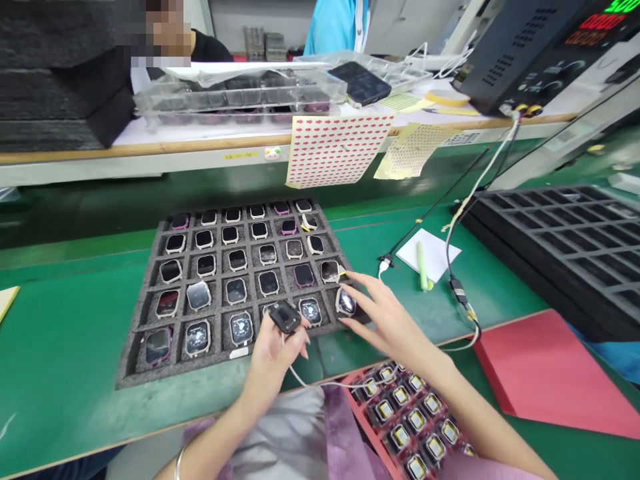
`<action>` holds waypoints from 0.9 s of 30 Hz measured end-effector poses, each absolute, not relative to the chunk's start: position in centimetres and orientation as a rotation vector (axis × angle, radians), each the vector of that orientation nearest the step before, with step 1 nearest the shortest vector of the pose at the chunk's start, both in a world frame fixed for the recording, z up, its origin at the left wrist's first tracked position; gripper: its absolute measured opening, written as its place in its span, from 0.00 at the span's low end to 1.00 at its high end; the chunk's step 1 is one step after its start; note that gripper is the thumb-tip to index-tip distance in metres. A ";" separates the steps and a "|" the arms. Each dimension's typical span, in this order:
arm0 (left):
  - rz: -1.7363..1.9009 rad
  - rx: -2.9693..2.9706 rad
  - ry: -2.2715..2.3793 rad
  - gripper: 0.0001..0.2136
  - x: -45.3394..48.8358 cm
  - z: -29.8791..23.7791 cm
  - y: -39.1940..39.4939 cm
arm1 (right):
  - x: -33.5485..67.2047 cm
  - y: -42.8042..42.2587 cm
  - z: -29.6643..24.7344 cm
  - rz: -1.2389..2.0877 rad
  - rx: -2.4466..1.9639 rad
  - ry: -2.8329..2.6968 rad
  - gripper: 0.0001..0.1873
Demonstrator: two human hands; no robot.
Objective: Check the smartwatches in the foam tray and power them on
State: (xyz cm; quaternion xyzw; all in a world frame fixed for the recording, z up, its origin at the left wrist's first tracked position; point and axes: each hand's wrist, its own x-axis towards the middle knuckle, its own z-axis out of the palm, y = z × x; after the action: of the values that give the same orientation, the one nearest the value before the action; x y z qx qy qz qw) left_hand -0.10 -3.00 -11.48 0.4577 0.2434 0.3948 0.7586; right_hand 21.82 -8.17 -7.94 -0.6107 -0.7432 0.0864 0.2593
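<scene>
My left hand [280,347] grips a small black square device with a white cable [285,317], held over the front edge of a grey foam tray [127,363]. The tray has rows of compartments with smartwatch bodies in them, and several in the front row show lit watch faces. One such lit smartwatch [311,311] lies just right of the black device. My right hand [385,313] reaches over the tray's right front corner with fingers apart. Its fingertips are around a smartwatch [346,302] in the corner compartment; whether they touch it I cannot tell.
A red tray of watch parts [380,443] sits below my right forearm. Right of it are a red folder-like sheet [560,380] and a black foam tray [565,233]. White paper with a green pen [423,267] and cables lie nearby. A shelf holds a power supply [520,53] and a phone [360,81].
</scene>
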 end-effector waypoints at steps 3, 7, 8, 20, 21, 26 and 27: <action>1.073 0.968 0.430 0.14 0.8 -10.5 -3.8 | 17.4 -10.2 -7.0 0.570 -1.547 -1.854 0.23; 0.923 1.341 0.403 0.25 0.8 -9.7 -4.2 | 14.4 -10.8 -6.2 1.429 -1.346 -1.607 0.21; 0.833 1.482 0.425 0.28 0.3 -9.6 -4.0 | 14.8 -10.5 -6.1 1.493 -1.344 -1.497 0.20; 1.074 1.836 1.734 0.23 -18.5 -15.9 4.2 | 32.7 -5.8 -6.0 0.301 -2.325 -1.408 0.27; 1.035 1.779 1.729 0.24 -19.1 -16.3 4.2 | 32.9 -5.3 -6.6 0.104 -2.380 -1.527 0.29; 1.069 1.698 1.720 0.23 -17.7 -16.4 3.6 | 28.0 -3.3 -7.3 -0.144 -2.111 -1.811 0.25; 1.081 1.724 1.717 0.22 -17.1 -16.4 3.4 | 26.2 -3.0 -7.2 -0.013 -2.014 -1.849 0.20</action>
State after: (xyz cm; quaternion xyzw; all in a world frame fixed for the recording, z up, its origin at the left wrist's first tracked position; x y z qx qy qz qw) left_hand -17.09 3.42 -16.38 0.6291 0.6264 0.3944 0.2373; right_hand 26.24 -3.03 -7.21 -0.7213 -0.6624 -0.0046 0.2022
